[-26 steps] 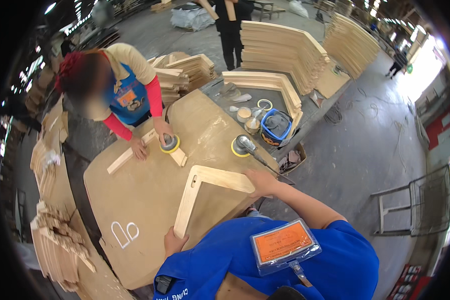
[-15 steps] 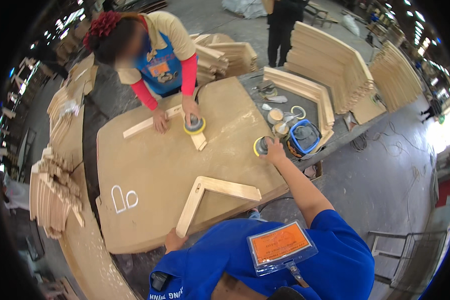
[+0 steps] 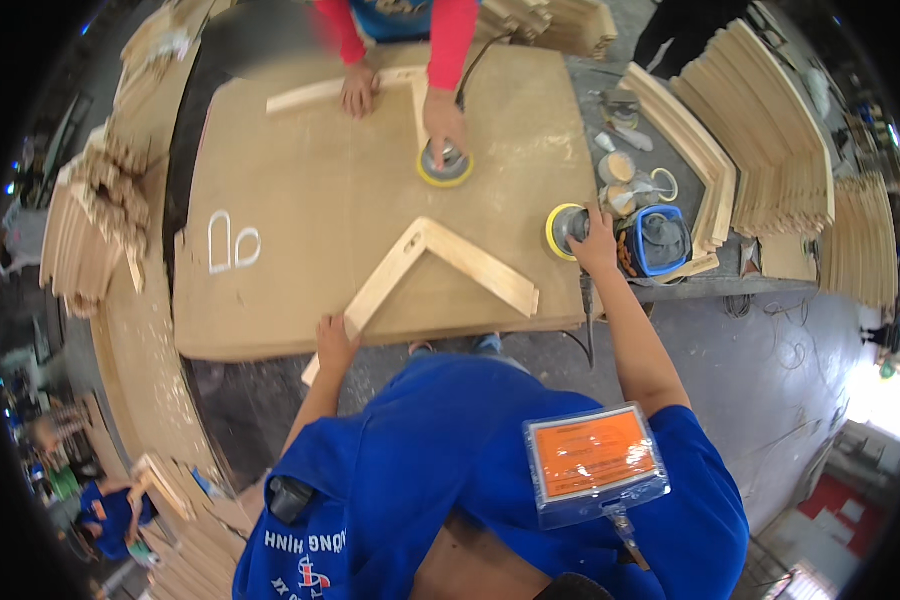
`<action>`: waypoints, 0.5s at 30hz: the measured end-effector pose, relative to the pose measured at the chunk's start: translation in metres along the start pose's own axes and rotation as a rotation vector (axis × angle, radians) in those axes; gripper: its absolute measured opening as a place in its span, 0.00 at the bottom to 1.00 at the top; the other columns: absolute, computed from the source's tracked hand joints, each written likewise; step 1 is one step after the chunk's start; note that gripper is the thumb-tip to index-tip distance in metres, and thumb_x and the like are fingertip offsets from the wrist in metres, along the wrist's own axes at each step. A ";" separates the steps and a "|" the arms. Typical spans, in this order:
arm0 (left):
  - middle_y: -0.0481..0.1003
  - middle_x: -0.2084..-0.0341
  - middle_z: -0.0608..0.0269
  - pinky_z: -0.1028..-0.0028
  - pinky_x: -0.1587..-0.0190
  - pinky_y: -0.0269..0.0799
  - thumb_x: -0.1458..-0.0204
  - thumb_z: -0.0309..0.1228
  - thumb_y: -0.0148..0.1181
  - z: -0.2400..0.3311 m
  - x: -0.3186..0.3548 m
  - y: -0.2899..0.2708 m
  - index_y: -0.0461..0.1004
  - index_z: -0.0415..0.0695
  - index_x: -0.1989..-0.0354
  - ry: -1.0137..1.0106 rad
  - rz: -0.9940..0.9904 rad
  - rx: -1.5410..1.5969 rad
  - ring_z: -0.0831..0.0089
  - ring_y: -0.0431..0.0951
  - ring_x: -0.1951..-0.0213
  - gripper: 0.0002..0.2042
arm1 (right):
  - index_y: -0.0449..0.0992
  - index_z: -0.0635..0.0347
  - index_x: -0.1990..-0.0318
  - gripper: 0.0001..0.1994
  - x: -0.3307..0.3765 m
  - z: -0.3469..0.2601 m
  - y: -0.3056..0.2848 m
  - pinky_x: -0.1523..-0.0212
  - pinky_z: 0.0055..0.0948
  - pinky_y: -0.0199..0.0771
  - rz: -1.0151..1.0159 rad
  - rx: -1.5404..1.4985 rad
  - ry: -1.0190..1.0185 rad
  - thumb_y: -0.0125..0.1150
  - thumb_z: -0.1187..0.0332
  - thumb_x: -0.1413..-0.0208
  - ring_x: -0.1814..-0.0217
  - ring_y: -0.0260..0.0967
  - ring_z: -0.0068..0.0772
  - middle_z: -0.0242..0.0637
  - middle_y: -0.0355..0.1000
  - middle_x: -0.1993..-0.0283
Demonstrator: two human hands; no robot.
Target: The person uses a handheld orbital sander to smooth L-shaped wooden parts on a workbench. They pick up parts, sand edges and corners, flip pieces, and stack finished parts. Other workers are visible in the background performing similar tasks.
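My left hand [image 3: 337, 342] is closed round the lower left arm of an L-shaped wooden frame piece [image 3: 457, 253], whose corner points away from me. That arm's end sticks out past the board's near edge. My right hand [image 3: 598, 240] grips a round power sander [image 3: 570, 228] with a yellow-rimmed pad at the board's right edge. The sander looks tilted, its pad toward the left; whether it touches the board I cannot tell. Across the board [image 3: 300, 200], a co-worker's hand [image 3: 444, 120] presses a similar sander [image 3: 444, 165] on another wooden frame piece [image 3: 320, 93].
To the right, a blue-rimmed basket [image 3: 660, 240], small tubs [image 3: 620, 167] and a tape roll [image 3: 664, 184] stand beside stacked angled wooden pieces [image 3: 760, 130]. More wooden pieces [image 3: 85, 240] are piled at the left. A black cable [image 3: 588, 330] hangs off the board's near right.
My view has shifted down. The wooden piece has turned slightly, its left end now over the near edge, my left hand farther up its arm. The sander in my right hand shows more of its pad.
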State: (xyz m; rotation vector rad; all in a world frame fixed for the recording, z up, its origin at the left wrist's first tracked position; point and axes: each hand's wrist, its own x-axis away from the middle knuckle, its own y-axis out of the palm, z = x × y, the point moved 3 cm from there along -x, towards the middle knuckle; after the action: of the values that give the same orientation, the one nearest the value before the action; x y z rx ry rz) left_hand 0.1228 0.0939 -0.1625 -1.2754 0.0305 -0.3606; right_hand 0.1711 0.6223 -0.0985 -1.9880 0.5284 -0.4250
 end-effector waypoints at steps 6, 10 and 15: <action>0.67 0.60 0.51 0.58 0.52 0.65 0.65 0.32 0.69 -0.003 0.000 0.005 0.69 0.40 0.53 0.002 0.031 0.061 0.51 0.66 0.57 0.27 | 0.61 0.45 0.41 0.36 0.090 -0.048 0.015 0.53 0.43 0.72 -0.247 0.127 -0.344 0.67 0.74 0.62 0.51 0.67 0.55 0.49 0.58 0.45; 0.67 0.60 0.50 0.59 0.51 0.65 0.65 0.30 0.69 -0.005 0.000 0.006 0.68 0.40 0.53 -0.012 0.025 0.106 0.51 0.66 0.55 0.27 | 0.61 0.43 0.42 0.35 0.099 -0.085 0.050 0.53 0.45 0.72 -0.325 0.097 -0.360 0.66 0.74 0.62 0.53 0.67 0.58 0.49 0.57 0.43; 0.66 0.60 0.50 0.59 0.51 0.65 0.66 0.32 0.70 -0.013 0.000 0.014 0.69 0.42 0.51 -0.013 0.001 0.102 0.51 0.67 0.56 0.28 | 0.60 0.43 0.41 0.34 0.070 -0.148 0.096 0.52 0.44 0.72 -0.440 0.156 -0.332 0.65 0.73 0.59 0.51 0.67 0.58 0.49 0.56 0.41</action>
State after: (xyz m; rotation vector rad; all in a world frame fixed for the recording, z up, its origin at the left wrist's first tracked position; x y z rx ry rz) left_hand 0.1233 0.0852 -0.1791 -1.1764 0.0014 -0.3491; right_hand 0.1380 0.4361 -0.1133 -1.9643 -0.1519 -0.3771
